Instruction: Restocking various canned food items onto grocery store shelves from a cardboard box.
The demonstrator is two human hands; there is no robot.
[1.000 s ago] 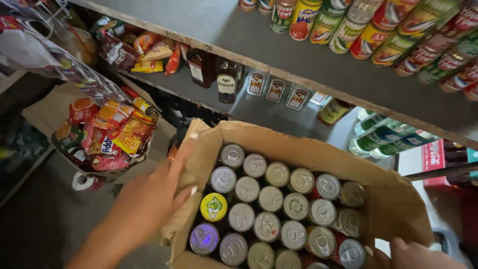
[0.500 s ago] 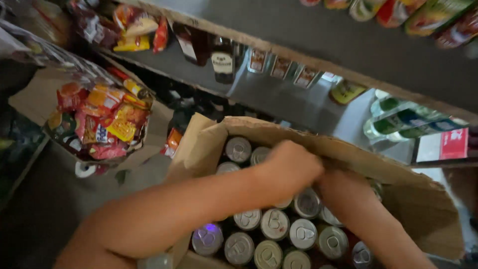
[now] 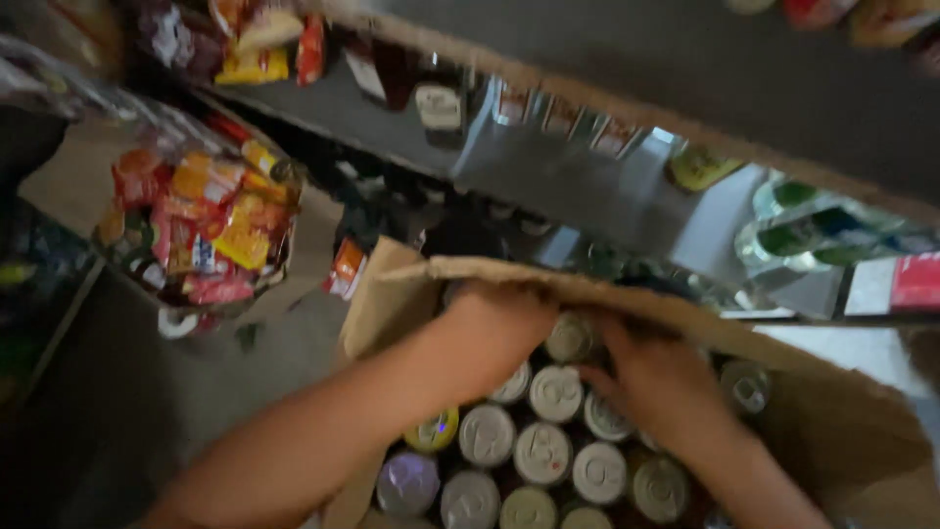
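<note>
Inside the cardboard box [image 3: 842, 441], at the far edge, both hands reach among the upright cans [image 3: 543, 453]. At ten o'clock of the rows, the left hand [image 3: 494, 328] lies curled over the cans under the box rim; whether it grips one I cannot tell. At two o'clock, the right hand [image 3: 656, 377] spreads its fingers over can tops; any hold is hidden. Snack packets [image 3: 201, 230] hang at nine o'clock.

Hands [image 3: 578, 353] hide far cans [image 3: 543, 453]; box [image 3: 842, 441] cut off below.
</note>
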